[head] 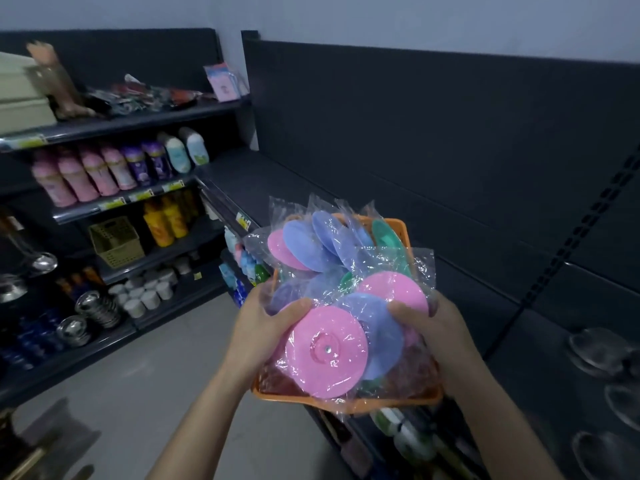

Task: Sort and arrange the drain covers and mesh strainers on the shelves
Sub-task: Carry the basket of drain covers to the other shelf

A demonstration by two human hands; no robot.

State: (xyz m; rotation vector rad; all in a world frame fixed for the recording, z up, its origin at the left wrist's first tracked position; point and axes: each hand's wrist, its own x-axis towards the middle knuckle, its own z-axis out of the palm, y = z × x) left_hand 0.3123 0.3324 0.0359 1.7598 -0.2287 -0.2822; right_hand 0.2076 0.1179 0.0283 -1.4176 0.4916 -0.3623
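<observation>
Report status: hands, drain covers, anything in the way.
Left hand and right hand grip orange basket at its sides, thumbs on top. Wrapped drain covers heaped inside. Nothing between basket and dark shelf ahead.

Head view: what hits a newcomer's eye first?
Centre: left hand and right hand hold an orange basket heaped with plastic-wrapped drain covers, a large pink drain cover nearest the camera. At left, pink bottles line a shelf; mesh strainers sit lower right.
</observation>
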